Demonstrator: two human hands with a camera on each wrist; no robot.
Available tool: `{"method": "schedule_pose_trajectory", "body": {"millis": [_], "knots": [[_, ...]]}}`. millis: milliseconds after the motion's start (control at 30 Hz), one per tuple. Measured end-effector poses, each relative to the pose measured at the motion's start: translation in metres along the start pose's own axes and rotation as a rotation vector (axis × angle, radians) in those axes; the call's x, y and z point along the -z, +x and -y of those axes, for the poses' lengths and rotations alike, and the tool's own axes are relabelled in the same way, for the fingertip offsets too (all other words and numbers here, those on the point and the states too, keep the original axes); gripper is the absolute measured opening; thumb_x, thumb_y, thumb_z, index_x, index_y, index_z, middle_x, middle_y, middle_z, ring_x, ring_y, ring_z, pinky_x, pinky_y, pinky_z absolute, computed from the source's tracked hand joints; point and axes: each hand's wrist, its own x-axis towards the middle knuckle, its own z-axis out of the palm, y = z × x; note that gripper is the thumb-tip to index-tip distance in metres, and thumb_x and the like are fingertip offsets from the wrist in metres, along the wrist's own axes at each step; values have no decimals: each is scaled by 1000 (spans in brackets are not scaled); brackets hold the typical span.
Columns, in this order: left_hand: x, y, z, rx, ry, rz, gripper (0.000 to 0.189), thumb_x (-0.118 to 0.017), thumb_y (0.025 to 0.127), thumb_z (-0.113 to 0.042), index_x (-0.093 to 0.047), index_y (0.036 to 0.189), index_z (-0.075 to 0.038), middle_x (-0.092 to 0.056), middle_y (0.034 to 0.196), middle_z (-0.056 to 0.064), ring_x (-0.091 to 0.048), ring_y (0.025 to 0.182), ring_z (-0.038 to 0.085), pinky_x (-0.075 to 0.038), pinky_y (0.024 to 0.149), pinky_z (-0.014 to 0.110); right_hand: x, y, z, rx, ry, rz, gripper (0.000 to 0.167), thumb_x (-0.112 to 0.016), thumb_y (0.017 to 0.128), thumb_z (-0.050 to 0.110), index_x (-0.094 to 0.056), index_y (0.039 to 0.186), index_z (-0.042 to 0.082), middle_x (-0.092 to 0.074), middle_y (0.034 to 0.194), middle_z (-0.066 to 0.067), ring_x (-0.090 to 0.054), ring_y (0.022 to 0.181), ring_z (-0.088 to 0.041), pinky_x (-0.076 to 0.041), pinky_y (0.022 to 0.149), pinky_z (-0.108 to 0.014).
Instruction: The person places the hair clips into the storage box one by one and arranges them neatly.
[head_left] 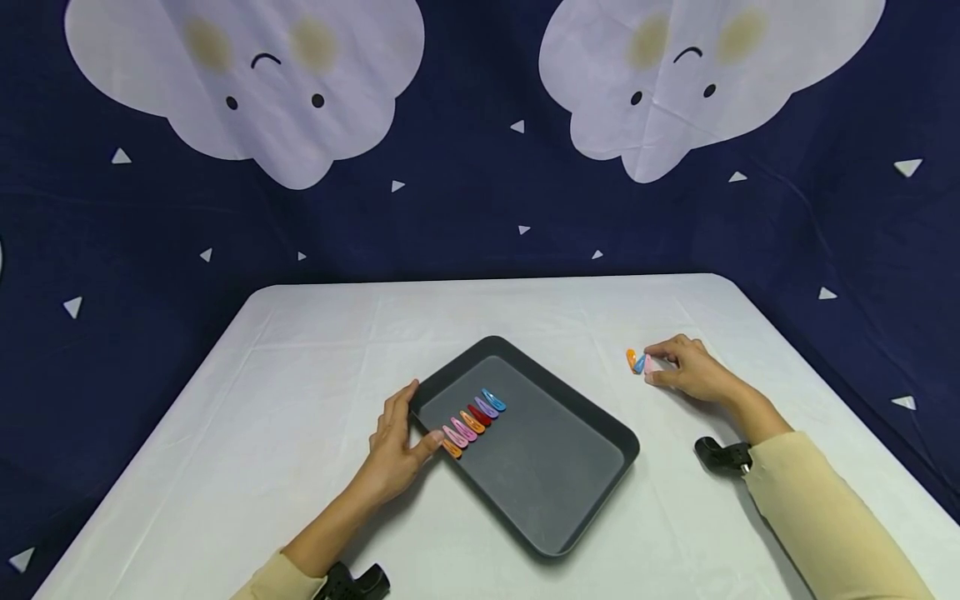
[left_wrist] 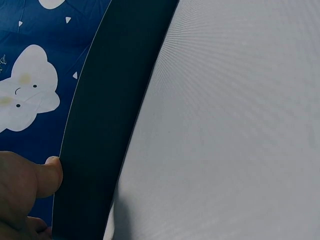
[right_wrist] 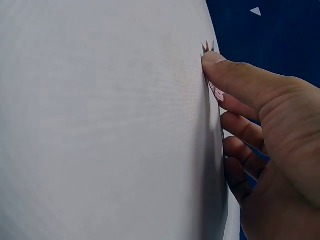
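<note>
A dark grey baking tray [head_left: 540,467] lies at an angle on the white table. Along its left part, a row of several snap hair clips [head_left: 474,421] in blue, purple, red, orange and pink runs diagonally. My left hand [head_left: 397,454] grips the tray's left corner, thumb over the rim by the lowest orange clip and fingers along the outer wall. Right of the tray, my right hand [head_left: 690,367] has thumb and fingertips around a pink hair clip [head_left: 648,363], partly hidden by them. Just beside it lie a blue hair clip [head_left: 639,364] and an orange hair clip [head_left: 631,359].
A white cloth covers the table [head_left: 322,350]. Behind it hangs a dark blue curtain [head_left: 465,225] with clouds and small triangles. A black wrist device [head_left: 723,456] sits at the right sleeve, another wrist device [head_left: 360,583] at the left.
</note>
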Motion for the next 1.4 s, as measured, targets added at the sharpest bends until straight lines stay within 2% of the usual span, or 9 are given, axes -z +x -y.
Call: {"method": "schedule_pose_trajectory", "body": {"millis": [233, 500, 667, 900, 1100, 1400], "knots": [[0, 0, 0, 8, -4, 5, 77, -66, 87, -21, -20, 149, -10, -25, 151, 14, -26, 135, 38, -19, 98, 59, -2, -1, -2, 10, 13, -19, 54, -73, 80, 30, -59, 124, 2, -54, 110, -19, -36, 96, -26, -28, 78, -34], [0, 1, -1, 3, 4, 8, 76, -65, 88, -21, -20, 149, -10, -25, 151, 14, -26, 135, 39, -19, 98, 59, 2, -3, 1, 63, -4, -48, 52, -73, 81, 25, -59, 124, -1, -60, 108, -22, -45, 93, -27, -32, 78, -34], [0, 1, -1, 9, -4, 4, 76, -65, 88, -20, -20, 149, -12, -25, 151, 13, -26, 135, 38, -19, 98, 58, 6, -2, 8, 102, 5, -31, 50, -70, 84, 22, -57, 124, -4, -64, 113, -25, -53, 93, -30, -39, 80, -39], [-1, 1, 0, 10, -2, 3, 76, -65, 88, -20, -20, 149, -12, -25, 151, 13, -26, 135, 38, -19, 98, 58, 8, 0, 13, 102, 26, -20, 50, -70, 85, 21, -56, 126, -3, -61, 116, -25, -57, 100, -35, -42, 85, -45], [0, 1, 0, 11, -1, 1, 76, -65, 88, -20, -21, 149, -11, -25, 151, 13, -26, 135, 37, -19, 97, 58, 12, 4, 23, 129, 45, -27, 51, -69, 85, 22, -55, 127, -3, -58, 122, -25, -54, 107, -40, -41, 90, -52], [0, 1, 0, 15, -2, 1, 75, -65, 88, -19, -21, 149, -11, -26, 150, 14, -27, 134, 37, -20, 97, 58, 14, 9, 48, 213, 36, -67, 50, -73, 81, 19, -57, 125, 1, -61, 118, -18, -54, 105, -35, -39, 89, -49]]}}
